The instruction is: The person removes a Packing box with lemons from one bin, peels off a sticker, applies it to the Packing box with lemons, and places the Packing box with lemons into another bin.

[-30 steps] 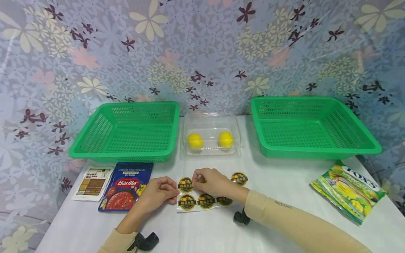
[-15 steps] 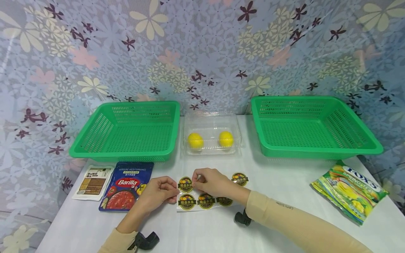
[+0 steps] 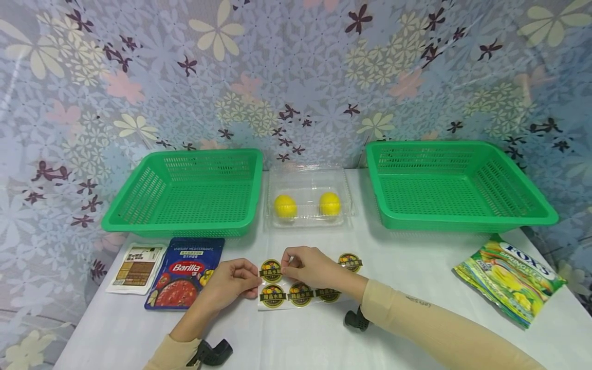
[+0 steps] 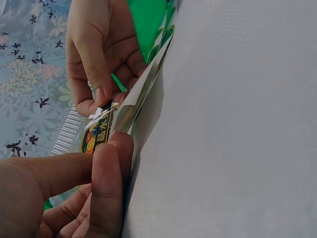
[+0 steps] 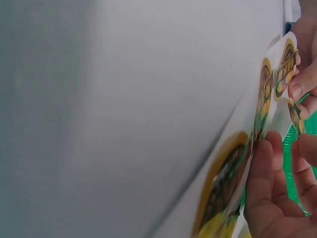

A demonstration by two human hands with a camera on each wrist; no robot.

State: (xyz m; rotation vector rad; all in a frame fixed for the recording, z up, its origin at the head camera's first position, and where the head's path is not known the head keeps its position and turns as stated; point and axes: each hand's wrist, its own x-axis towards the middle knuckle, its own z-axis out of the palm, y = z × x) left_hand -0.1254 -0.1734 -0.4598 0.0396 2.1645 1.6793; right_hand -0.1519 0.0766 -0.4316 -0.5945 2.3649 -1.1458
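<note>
In the head view a white sheet (image 3: 287,285) of round black-and-gold fruit stickers lies on the table. My left hand (image 3: 228,282) pinches the left edge of this sheet between thumb and forefinger. From the other side, my right hand (image 3: 312,267) pinches the right edge of the upper-left sticker (image 3: 270,271). The left wrist view shows that sticker (image 4: 101,134) between the two hands, the sheet edge raised off the table. In the right wrist view the sticker (image 5: 295,117) is seen at a slant, and how much has come off its backing is unclear. My right hand hides part of the top row.
Behind the sheet stands a clear plastic box (image 3: 307,180) with two lemons (image 3: 330,204). Green baskets flank it, one left (image 3: 176,229) and one right (image 3: 467,222). A blue Barilla pouch (image 3: 185,275) and a white packet (image 3: 136,268) lie left, green-yellow Fox's bags (image 3: 511,280) right.
</note>
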